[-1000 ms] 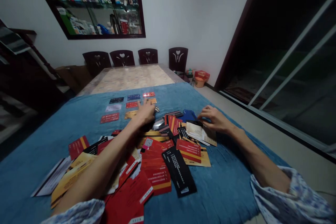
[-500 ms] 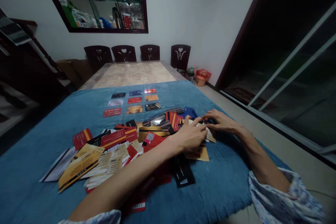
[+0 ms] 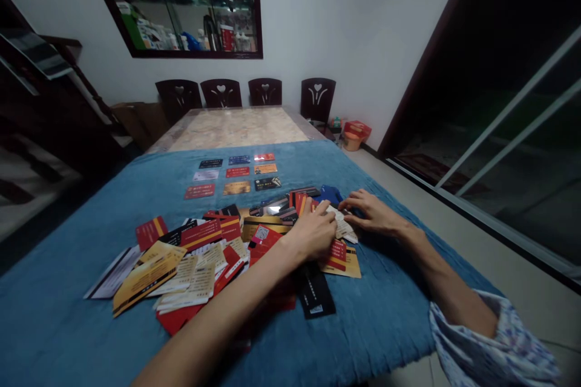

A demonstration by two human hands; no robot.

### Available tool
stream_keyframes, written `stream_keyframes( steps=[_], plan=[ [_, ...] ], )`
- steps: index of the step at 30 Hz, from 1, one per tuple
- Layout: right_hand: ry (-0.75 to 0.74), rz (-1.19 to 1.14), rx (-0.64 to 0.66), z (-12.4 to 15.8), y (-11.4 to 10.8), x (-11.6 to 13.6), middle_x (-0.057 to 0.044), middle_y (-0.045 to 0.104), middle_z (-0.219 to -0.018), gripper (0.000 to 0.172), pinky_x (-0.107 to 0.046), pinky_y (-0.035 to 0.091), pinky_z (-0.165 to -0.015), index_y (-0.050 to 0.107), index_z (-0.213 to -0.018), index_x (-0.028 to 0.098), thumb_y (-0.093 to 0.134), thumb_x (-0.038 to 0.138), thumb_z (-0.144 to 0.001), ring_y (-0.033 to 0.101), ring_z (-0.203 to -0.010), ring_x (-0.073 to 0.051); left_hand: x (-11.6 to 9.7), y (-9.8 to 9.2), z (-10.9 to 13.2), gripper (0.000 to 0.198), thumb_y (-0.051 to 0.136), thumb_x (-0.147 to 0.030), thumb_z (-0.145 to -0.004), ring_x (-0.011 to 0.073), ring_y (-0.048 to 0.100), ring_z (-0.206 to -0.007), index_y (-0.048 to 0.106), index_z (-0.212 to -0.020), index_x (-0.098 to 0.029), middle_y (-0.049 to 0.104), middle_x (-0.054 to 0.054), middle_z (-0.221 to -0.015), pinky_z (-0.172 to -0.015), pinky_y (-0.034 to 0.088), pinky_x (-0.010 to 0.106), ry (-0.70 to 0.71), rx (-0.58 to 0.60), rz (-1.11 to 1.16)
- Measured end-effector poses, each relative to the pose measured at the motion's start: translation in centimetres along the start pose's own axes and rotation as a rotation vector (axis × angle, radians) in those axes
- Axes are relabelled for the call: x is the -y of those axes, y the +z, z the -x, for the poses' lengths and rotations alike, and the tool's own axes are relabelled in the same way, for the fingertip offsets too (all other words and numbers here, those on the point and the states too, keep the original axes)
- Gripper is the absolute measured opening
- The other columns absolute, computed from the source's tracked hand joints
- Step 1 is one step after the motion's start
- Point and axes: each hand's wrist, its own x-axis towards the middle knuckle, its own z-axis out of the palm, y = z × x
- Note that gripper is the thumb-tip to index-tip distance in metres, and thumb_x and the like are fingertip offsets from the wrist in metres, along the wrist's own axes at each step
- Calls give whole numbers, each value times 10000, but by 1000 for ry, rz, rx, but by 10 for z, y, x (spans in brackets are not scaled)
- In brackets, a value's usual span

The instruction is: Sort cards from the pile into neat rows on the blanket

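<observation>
My left hand (image 3: 315, 231) lies over the right part of a heap of mixed cards, fingers apart and touching them. My right hand (image 3: 371, 213) is just right of it, its fingers bent and apart, tips by a bundle of cream cards (image 3: 344, 227). Blue cards (image 3: 330, 195) lie behind the hands. Below my left hand are a red card (image 3: 336, 255), a gold card (image 3: 353, 263) and a black card (image 3: 315, 295). Leftward the heap holds more cream cards (image 3: 200, 281), a gold card (image 3: 147, 275) and red cards (image 3: 152, 233). My palms hide some cards.
Beyond the heap, several cards lie in neat rows, among them a gold card (image 3: 236, 188) and a black card (image 3: 267, 184). A blue cloth (image 3: 68, 284) covers the near part of the table (image 3: 236, 127). Dark chairs (image 3: 318, 97) stand along its far end.
Both hands have shifted slightly left, my left hand more so, uncovering the cream bundle and a red card at the right. The view has also turned a little.
</observation>
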Motion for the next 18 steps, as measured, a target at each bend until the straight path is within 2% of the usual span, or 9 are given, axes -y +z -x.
stream_keyframes(
  steps=[6,11,18],
  plan=[
    [-73,-65,-4,0,-1,6,-118,625,-1027,320,-418,425,-873,702,-1119,208,599,394,-880,508,-948,-254,4,0,7,261,477,-249,-920,365,377,-1353,666,-1071,-150,635,157,-1213,-1076,279,635,-96,-37,3],
    [-68,-121,25,2,-4,6,-116,624,-1077,437,-437,401,-925,685,-1154,211,675,495,-823,507,-1005,-269,5,3,3,339,519,-397,-920,367,420,-1279,692,-1025,-124,644,176,-1160,-1047,296,615,-119,-85,9],
    [-76,-172,73,4,-3,0,-116,603,-1151,597,-453,383,-957,665,-1223,209,734,561,-745,491,-1066,-293,4,4,0,285,535,-321,-898,332,441,-1256,687,-1020,-113,649,171,-1158,-1024,336,572,-156,-108,-11]
  ],
)
